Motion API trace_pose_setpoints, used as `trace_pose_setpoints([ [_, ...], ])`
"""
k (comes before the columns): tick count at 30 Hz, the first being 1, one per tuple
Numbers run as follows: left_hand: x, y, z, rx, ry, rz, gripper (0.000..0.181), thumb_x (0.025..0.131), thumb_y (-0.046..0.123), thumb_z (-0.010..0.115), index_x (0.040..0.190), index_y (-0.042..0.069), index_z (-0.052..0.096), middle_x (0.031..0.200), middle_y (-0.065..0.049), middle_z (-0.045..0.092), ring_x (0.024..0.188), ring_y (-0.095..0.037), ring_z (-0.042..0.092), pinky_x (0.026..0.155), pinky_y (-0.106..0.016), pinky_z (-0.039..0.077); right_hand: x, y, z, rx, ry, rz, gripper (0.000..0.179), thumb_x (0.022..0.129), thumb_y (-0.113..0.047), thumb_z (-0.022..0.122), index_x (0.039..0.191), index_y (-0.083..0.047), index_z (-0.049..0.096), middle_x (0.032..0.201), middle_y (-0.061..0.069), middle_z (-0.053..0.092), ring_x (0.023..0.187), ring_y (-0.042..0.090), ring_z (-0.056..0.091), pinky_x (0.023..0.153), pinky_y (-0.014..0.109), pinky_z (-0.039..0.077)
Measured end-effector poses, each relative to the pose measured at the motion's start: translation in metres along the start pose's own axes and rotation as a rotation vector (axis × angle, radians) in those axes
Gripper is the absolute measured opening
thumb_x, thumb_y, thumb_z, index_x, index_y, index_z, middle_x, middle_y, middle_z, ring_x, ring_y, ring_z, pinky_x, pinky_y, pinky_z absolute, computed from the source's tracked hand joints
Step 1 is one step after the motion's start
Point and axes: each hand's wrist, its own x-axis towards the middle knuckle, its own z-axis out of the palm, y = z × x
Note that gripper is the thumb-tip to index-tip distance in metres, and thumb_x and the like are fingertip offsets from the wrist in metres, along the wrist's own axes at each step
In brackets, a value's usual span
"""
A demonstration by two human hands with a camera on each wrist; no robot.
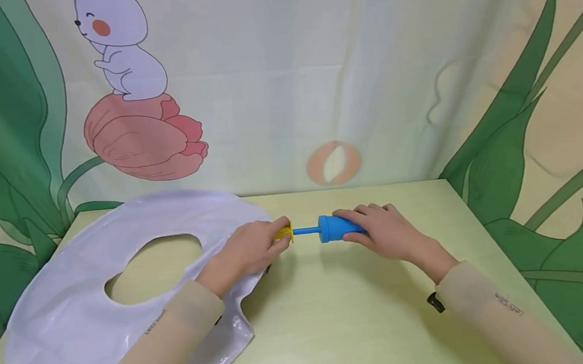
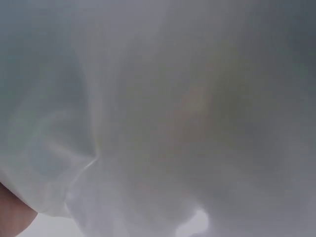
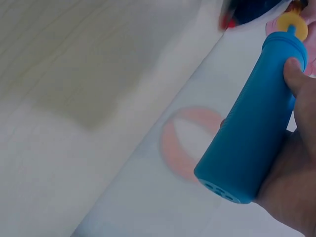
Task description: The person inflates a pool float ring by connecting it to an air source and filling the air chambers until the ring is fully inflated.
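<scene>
In the head view my left hand point(image 1: 250, 246) pinches a yellow end piece point(image 1: 283, 232) at the tip of a thin blue rod point(image 1: 305, 231). That rod runs into a blue hand air pump point(image 1: 333, 228), whose barrel my right hand point(image 1: 385, 229) grips. The right wrist view shows the pump point(image 3: 252, 118) tilted, its holed end cap toward me and my thumb along its side. A pale, slack inflatable swim ring point(image 1: 65, 314) lies under my left forearm, its edge reaching up to that hand. Blurred pale plastic point(image 2: 148, 123) fills most of the left wrist view.
The pale yellow-green table point(image 1: 344, 326) extends in front of me and to the right. Along its back edge hangs a printed cloth point(image 1: 259, 93) with a rabbit, flowers and leaves. Table surface shows through the ring's central hole.
</scene>
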Motion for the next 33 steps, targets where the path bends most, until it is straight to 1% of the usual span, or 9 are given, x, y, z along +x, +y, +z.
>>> trace_pose_setpoints([
  [8, -0.007, -0.01, -0.001, -0.027, -0.035, -0.012, 0.019, 0.104, 0.033, 0.046, 0.116, 0.022, 0.057, 0.066, 0.007, 0.051, 0.065, -0.016, 0.051, 0.063, -0.035, 0.042, -0.027, 0.048, -0.011, 0.115, -0.065, 0.036, 0.056, 0.102, -0.046, 0.061, 0.152, -0.024, 0.05, 0.136, 0.011, 0.061, 0.122, 0.033, 0.057, 0.094, 0.06, 0.041],
  [11, -0.009, -0.01, -0.002, -0.034, -0.043, -0.007, 0.019, 0.105, 0.032, 0.046, 0.116, 0.021, 0.056, 0.068, 0.006, 0.053, 0.066, -0.016, 0.051, 0.064, -0.035, 0.042, -0.033, 0.056, -0.013, 0.125, -0.069, 0.032, 0.055, 0.102, -0.045, 0.061, 0.151, -0.022, 0.051, 0.136, 0.011, 0.061, 0.122, 0.033, 0.057, 0.093, 0.061, 0.042],
  [14, -0.008, -0.008, -0.003, -0.027, -0.047, 0.004, 0.017, 0.104, 0.031, 0.046, 0.114, 0.02, 0.055, 0.07, 0.005, 0.053, 0.067, -0.016, 0.051, 0.063, -0.035, 0.042, -0.034, 0.056, -0.014, 0.096, -0.063, 0.031, 0.055, 0.102, -0.045, 0.061, 0.151, -0.023, 0.051, 0.135, 0.011, 0.062, 0.122, 0.033, 0.057, 0.094, 0.059, 0.042],
  [17, -0.006, -0.005, -0.004, -0.017, -0.043, 0.016, 0.015, 0.103, 0.028, 0.046, 0.111, 0.018, 0.053, 0.072, 0.005, 0.052, 0.066, -0.016, 0.051, 0.062, -0.035, 0.042, -0.03, 0.047, -0.014, 0.05, -0.045, 0.033, 0.056, 0.102, -0.044, 0.063, 0.152, -0.023, 0.05, 0.134, 0.012, 0.062, 0.122, 0.034, 0.057, 0.094, 0.059, 0.041],
  [20, -0.004, -0.001, -0.005, -0.006, -0.029, 0.025, 0.013, 0.102, 0.025, 0.045, 0.109, 0.016, 0.051, 0.075, 0.005, 0.053, 0.066, -0.016, 0.051, 0.061, -0.035, 0.043, -0.023, 0.031, -0.013, 0.013, -0.023, 0.025, 0.058, 0.101, -0.044, 0.064, 0.153, -0.022, 0.049, 0.132, 0.014, 0.063, 0.12, 0.037, 0.058, 0.093, 0.059, 0.041],
  [24, 0.001, 0.006, -0.004, 0.003, -0.013, 0.04, 0.014, 0.101, 0.023, 0.043, 0.108, 0.013, 0.051, 0.076, 0.004, 0.053, 0.066, -0.017, 0.051, 0.062, -0.035, 0.043, -0.009, 0.006, -0.009, -0.028, 0.013, 0.004, 0.059, 0.101, -0.046, 0.063, 0.153, -0.023, 0.049, 0.129, 0.012, 0.063, 0.116, 0.036, 0.059, 0.09, 0.058, 0.041],
  [27, 0.004, 0.01, -0.001, 0.016, -0.012, 0.035, 0.018, 0.103, 0.024, 0.041, 0.111, 0.011, 0.051, 0.077, 0.002, 0.052, 0.065, -0.018, 0.051, 0.063, -0.035, 0.043, 0.004, -0.011, -0.005, -0.061, 0.036, -0.015, 0.057, 0.102, -0.047, 0.061, 0.153, -0.025, 0.05, 0.127, 0.01, 0.064, 0.112, 0.034, 0.061, 0.089, 0.057, 0.042],
  [30, 0.005, 0.014, 0.004, 0.029, -0.02, 0.031, 0.021, 0.105, 0.026, 0.04, 0.113, 0.01, 0.05, 0.077, 0.001, 0.052, 0.065, -0.019, 0.051, 0.063, -0.035, 0.043, 0.013, -0.027, -0.001, -0.079, 0.035, -0.026, 0.057, 0.103, -0.048, 0.058, 0.153, -0.024, 0.049, 0.126, 0.01, 0.064, 0.109, 0.034, 0.061, 0.088, 0.057, 0.043],
  [33, 0.003, 0.015, 0.009, 0.023, -0.02, 0.022, 0.023, 0.104, 0.027, 0.043, 0.116, 0.01, 0.052, 0.077, 0.002, 0.053, 0.066, -0.019, 0.052, 0.064, -0.036, 0.044, 0.015, -0.039, 0.003, -0.073, 0.014, -0.022, 0.058, 0.103, -0.049, 0.058, 0.154, -0.023, 0.048, 0.127, 0.01, 0.064, 0.109, 0.033, 0.061, 0.087, 0.056, 0.044],
])
